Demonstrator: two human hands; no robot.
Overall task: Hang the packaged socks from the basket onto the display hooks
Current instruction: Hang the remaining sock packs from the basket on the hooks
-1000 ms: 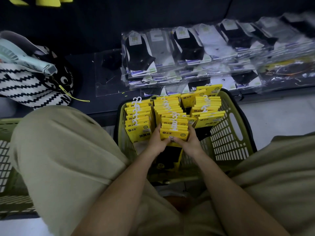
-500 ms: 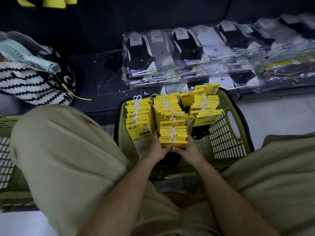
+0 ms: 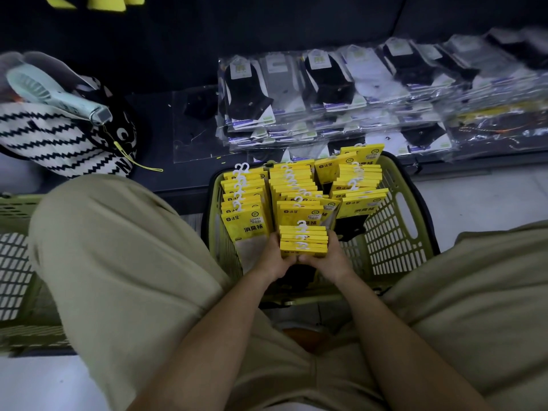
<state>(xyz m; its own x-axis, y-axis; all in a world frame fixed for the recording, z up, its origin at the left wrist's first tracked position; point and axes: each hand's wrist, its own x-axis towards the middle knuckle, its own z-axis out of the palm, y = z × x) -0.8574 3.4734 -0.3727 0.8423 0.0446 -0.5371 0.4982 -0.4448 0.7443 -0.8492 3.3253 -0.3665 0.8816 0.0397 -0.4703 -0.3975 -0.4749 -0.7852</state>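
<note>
Clasped from both sides, a short bundle of yellow packaged socks (image 3: 304, 243); left hand (image 3: 275, 260) wrapped round its left edge, right hand (image 3: 332, 258) wrapped round its right, with thumbs almost touching at the near face; neither hand nearer than the other, both level with the bundle and pressed directly against it; held just over the near end of the green basket (image 3: 396, 232), between the knees, apart from the rows of matching packs (image 3: 292, 185) standing further back in it; stacked front to back, away from the body; card headers turned up toward the camera, white hanger tabs (image 3: 302, 225) in one line down the middle of the top; long axis of each pack judged to run downward into the basket, though hidden there behind the hands. No display hooks in view; only a dark panel beyond a low shelf (image 3: 160, 134) loaded with clear-bagged socks (image 3: 326, 84), so no telling from here which way the hang lies; probably up and forward, over the far rim. Likely needed next: a lift straight up along that long axis to clear the neighbouring rows, then one hand freed to peel off a single pack by its tab, with the rest left in the other. Off to the left, a striped bag (image 3: 44, 137) with a pale handheld fan (image 3: 56, 93) on top, and a second basket (image 3: 14, 256) by the knee.
</note>
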